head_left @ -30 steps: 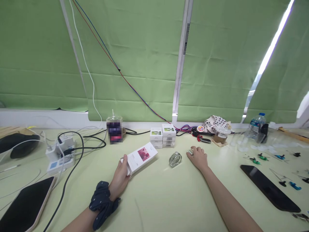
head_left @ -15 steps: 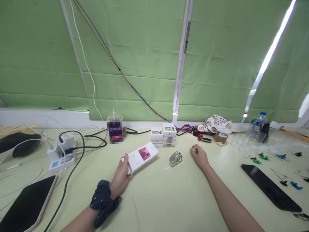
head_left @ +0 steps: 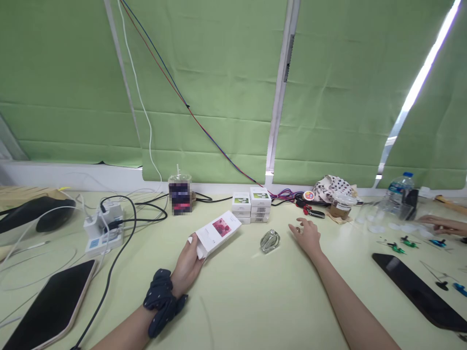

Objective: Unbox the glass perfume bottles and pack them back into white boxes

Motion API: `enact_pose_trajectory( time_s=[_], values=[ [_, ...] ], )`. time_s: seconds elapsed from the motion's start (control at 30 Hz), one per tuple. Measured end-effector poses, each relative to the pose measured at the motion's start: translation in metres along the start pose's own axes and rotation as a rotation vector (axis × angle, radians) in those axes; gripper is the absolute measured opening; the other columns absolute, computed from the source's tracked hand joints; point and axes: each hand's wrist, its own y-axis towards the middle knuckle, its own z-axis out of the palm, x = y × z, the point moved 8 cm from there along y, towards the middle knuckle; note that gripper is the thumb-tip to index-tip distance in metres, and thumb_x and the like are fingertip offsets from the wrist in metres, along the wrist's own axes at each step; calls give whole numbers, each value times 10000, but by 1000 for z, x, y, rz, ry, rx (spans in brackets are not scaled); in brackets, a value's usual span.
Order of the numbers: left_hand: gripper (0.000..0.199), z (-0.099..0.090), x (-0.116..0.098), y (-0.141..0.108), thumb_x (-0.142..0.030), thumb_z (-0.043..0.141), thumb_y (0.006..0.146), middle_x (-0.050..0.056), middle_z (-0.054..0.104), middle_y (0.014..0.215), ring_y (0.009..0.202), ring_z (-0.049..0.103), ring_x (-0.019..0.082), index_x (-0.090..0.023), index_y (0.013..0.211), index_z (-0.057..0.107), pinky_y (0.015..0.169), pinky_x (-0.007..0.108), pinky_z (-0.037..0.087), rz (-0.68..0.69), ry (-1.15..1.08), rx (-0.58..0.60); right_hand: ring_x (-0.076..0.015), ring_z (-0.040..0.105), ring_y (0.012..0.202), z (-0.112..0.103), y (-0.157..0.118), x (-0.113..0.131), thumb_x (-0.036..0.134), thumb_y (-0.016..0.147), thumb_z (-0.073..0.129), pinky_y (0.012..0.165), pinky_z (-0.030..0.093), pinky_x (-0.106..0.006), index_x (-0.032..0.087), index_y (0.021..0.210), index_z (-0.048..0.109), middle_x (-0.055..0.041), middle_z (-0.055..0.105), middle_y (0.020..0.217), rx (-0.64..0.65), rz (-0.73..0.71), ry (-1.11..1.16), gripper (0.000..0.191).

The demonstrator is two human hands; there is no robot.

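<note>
My left hand (head_left: 188, 265) grips a white carton (head_left: 218, 233) printed with a pink flower picture. The carton is tilted up to the right, and a flap sticks out at its near end, by my thumb. To its right, a small clear, ridged, glass-like object (head_left: 270, 241) lies on the table. My right hand (head_left: 308, 236) rests just beyond that object, fingers apart. A tiny dark spot shows between its fingers, too small to name. Behind the carton stand two stacks of small white boxes (head_left: 260, 197) with green pictures.
A plugged-in power strip (head_left: 105, 243), cables and a tablet (head_left: 51, 306) lie left. A cup with a straw (head_left: 180, 194) stands behind. On the right are a jar (head_left: 341, 208), a bottle (head_left: 399, 187), a black phone (head_left: 419, 289), small coloured parts and another person's hand (head_left: 445, 225).
My right hand's fingers have spread from a closer curl. Another person's hand has come in at the right edge. The view has shifted slightly left; the carton stays in my left hand.
</note>
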Motion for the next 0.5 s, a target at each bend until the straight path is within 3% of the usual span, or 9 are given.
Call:
enact_pose_trajectory(
  time_s=[0.1, 0.17, 0.23, 0.3, 0.37, 0.4, 0.43, 0.5],
  values=[
    [266, 5, -4, 1, -180, 572, 859, 84, 689, 1118, 1010, 663, 226, -212, 1123, 576, 837, 308, 555, 38, -53, 59, -276, 535, 934, -45, -9, 36, 420, 834, 467, 796, 406, -429, 161, 930, 604, -119, 619, 915, -310, -182, 180, 309],
    [300, 6, -6, 3, -128, 609, 811, 81, 698, 1088, 989, 668, 237, -206, 1100, 584, 816, 315, 561, 49, -70, 75, -223, 555, 801, -63, -25, 73, 360, 859, 448, 771, 435, -389, 172, 847, 592, -92, 621, 808, -359, -318, 355, 237],
    [321, 5, -7, 4, -101, 631, 771, 75, 704, 1061, 964, 675, 236, -202, 1073, 588, 797, 314, 564, 55, -73, 82, -176, 556, 666, -60, -42, 113, 341, 856, 474, 675, 463, -332, 186, 834, 585, -62, 615, 748, -213, -371, 552, 192],
    [358, 2, -8, 4, -70, 657, 721, 58, 714, 1003, 911, 688, 224, -204, 1044, 584, 759, 305, 569, 58, -70, 72, -153, 561, 587, -31, -61, 152, 364, 850, 499, 603, 481, -301, 200, 859, 581, -27, 598, 691, 101, -307, 729, 184],
    [410, 1, -8, 1, -41, 683, 659, 37, 721, 923, 841, 699, 214, -206, 1019, 576, 708, 295, 571, 50, -48, 70, -154, 585, 532, 13, -83, 174, 441, 820, 534, 484, 488, -284, 205, 966, 544, -19, 596, 722, 431, -44, 918, 278],
    [424, 3, -8, -1, -39, 699, 635, 29, 722, 889, 811, 702, 211, -203, 1006, 575, 689, 288, 569, 47, -28, 85, -165, 611, 553, 35, -94, 178, 478, 793, 561, 454, 502, -292, 213, 1043, 511, -42, 613, 834, 547, 141, 1000, 368],
    [428, 5, -8, -3, -49, 719, 618, 24, 722, 864, 786, 704, 207, -200, 993, 576, 675, 282, 566, 44, 0, 113, -180, 634, 589, 53, -105, 179, 504, 770, 583, 451, 521, -308, 223, 1107, 480, -67, 617, 932, 622, 317, 1067, 451],
    [423, 13, -9, -10, -103, 765, 604, 25, 723, 845, 745, 705, 200, -190, 976, 583, 655, 274, 563, 34, 76, 194, -207, 661, 695, 74, -117, 178, 540, 745, 605, 491, 552, -330, 242, 1186, 447, -97, 608, 1067, 669, 527, 1197, 555]
  ],
)
